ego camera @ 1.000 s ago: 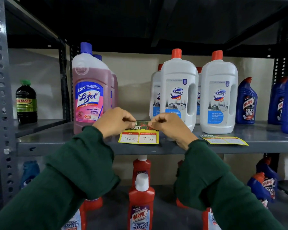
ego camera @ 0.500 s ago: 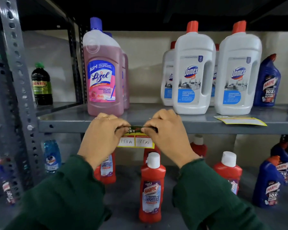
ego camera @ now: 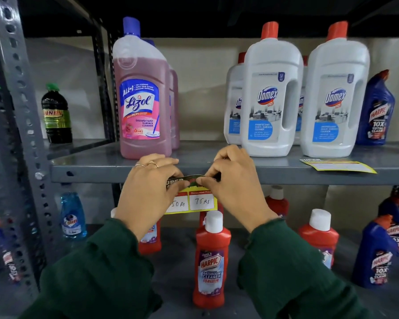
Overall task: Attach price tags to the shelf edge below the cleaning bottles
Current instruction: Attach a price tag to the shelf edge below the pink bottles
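A yellow price tag (ego camera: 199,201) with two white handwritten boxes hangs against the grey shelf edge (ego camera: 90,174), just right of the pink Lizol bottle (ego camera: 141,97). My left hand (ego camera: 148,189) pinches its top left corner. My right hand (ego camera: 235,183) pinches its top right corner. The tag's dark top strip bows between my fingers at the shelf lip. A second yellow price tag (ego camera: 336,165) lies flat on the shelf in front of the right white Domex bottle (ego camera: 334,95). Another Domex bottle (ego camera: 271,93) stands to its left.
A blue Harpic bottle (ego camera: 377,111) stands at the far right, a dark green-capped bottle (ego camera: 55,116) on the left bay. Red Harpic bottles (ego camera: 211,261) and blue ones (ego camera: 378,252) fill the lower shelf. A perforated steel upright (ego camera: 16,111) rises at left.
The view has dropped lower and closer to the shelf. Both hands have carried the tag from above the shelf surface down onto its front edge, where it now hangs.
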Motion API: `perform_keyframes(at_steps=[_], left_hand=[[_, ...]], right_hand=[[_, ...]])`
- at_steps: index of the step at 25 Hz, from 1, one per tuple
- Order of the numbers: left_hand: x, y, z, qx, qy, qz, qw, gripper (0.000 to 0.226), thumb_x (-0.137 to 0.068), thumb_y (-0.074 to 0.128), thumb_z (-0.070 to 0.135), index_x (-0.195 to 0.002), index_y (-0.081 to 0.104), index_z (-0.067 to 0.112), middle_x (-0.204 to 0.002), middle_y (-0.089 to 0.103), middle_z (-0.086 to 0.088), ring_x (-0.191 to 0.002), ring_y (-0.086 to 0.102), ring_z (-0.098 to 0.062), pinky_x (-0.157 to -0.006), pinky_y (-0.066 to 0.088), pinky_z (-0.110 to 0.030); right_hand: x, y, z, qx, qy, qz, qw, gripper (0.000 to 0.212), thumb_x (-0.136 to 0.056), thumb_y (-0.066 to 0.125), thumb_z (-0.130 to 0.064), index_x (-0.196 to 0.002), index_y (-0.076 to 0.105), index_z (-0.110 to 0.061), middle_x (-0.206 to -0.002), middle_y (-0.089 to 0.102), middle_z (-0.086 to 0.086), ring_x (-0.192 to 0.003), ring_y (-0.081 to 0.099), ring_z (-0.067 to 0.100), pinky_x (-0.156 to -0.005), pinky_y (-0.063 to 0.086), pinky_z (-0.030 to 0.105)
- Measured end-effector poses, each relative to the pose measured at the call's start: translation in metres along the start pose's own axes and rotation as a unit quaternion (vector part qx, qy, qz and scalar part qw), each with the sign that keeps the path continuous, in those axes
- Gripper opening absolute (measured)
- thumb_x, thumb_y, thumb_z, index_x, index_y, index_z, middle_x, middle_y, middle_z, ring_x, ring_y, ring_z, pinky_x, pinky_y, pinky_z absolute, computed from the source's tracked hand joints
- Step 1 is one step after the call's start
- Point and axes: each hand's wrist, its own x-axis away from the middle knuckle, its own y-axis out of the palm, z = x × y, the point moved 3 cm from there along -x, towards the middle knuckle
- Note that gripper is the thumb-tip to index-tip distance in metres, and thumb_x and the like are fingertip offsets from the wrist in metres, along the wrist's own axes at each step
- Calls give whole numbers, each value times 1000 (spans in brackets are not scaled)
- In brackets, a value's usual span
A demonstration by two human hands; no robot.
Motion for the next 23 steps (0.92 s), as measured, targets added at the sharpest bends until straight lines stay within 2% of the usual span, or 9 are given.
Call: perform_keyframes(at_steps=[4, 6, 8, 12, 15, 18, 20, 23], left_hand=[[0, 1, 8, 1, 13, 11, 1000, 15, -78, 66, 23, -72, 70, 10, -94, 74, -8, -95, 63, -23, -84, 35, -21], [-3, 2, 8, 5, 16, 11, 1000, 17, -76, 62, 22, -69, 70, 9, -91, 75, -8, -89, 66, -22, -86, 37, -22], [-4, 2, 7, 7, 10, 7, 1000, 16, -76, 63, 21, -68, 69, 10, -93, 74, -8, -88, 67, -24, -87, 42, -30], [-6, 4, 7, 2, 22, 10, 1000, 29, -80, 53, 31, -68, 67, 8, -88, 75, -10, -78, 68, -29, -67, 55, -36], [-13, 1, 1, 23, 15, 25, 999, 37, -83, 49, 39, -69, 62, 8, -76, 74, -11, -65, 67, -28, -53, 53, -41], [-12, 1, 0, 39, 1, 21, 999, 18, -81, 68, 22, -69, 64, 10, -86, 75, -7, -77, 70, -23, -58, 55, -41], [-11, 0, 1, 62, -23, 31, 997, 12, -78, 72, 20, -72, 66, 11, -88, 75, -5, -82, 69, -19, -62, 56, -41], [-11, -2, -1, 78, -50, 50, 994, 12, -75, 74, 25, -79, 68, 16, -83, 74, -2, -79, 66, -21, -74, 54, -44]], right_hand=[[-2, -3, 2, 22, -12, -8, 1000, 19, -69, 76, -30, -67, 70, -13, -84, 59, 4, -84, 49, 22, -67, 34, 29], [-5, -5, 2, 23, -6, -19, 1000, 19, -71, 74, -32, -69, 71, -14, -86, 60, 2, -86, 49, 20, -67, 30, 27], [-7, -5, 2, 26, -3, -30, 999, 19, -72, 73, -33, -71, 72, -15, -88, 61, 1, -88, 48, 19, -69, 29, 26], [-6, -3, 2, -2, 3, -29, 1000, 17, -75, 71, -30, -70, 71, -14, -88, 63, 3, -88, 48, 21, -73, 35, 31], [-11, -4, 0, -22, 18, -46, 999, 18, -79, 67, -32, -71, 70, -15, -88, 62, 1, -87, 49, 20, -75, 40, 34], [-12, -5, -1, -23, 27, -44, 998, 20, -77, 69, -33, -66, 67, -16, -78, 55, -4, -82, 51, 18, -69, 39, 31], [-12, -5, -1, -38, 34, -33, 998, 20, -74, 72, -32, -63, 64, -17, -74, 54, -5, -78, 51, 16, -68, 42, 33], [-12, -7, 0, -57, 42, -30, 997, 18, -71, 74, -31, -79, 62, -19, -85, 55, -6, -82, 49, 12, -74, 45, 34]])
